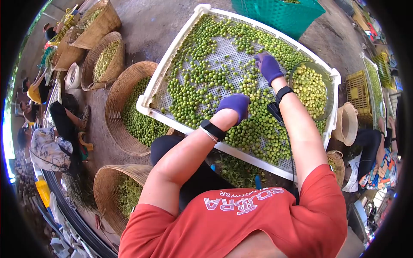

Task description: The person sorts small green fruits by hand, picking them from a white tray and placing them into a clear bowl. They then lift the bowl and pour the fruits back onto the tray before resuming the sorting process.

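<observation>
A: Largest first. Extent?

B: Broad white plastic tray point(144, 107), raised rim, perforated floor, in front of the person. Small round green fruit point(245, 133) spread over much of it; floor shows through in patches near the middle.

A: Containers?

B: Tall round tan wicker basket point(115, 107) left of tray, holding more green fruit. Smaller: round dark-green mesh bowl point(330, 92) inside the tray, at its right side, heaped with paler yellow-green fruit point(309, 86).

A: How far along?

B: My judgement: partway. Bowl looks well filled, mostly pale pieces. Much left loose in the tray, with some pale ones among the green, mainly around the hands.

A: Hands?

B: Both in purple gloves. Left hand point(236, 105) bent down over the fruit near the tray's middle, fingers hidden; cannot tell if it grips anything. Right hand point(269, 68) farther out, left of the bowl, fingers curled low; contents, if any, unseen.
</observation>
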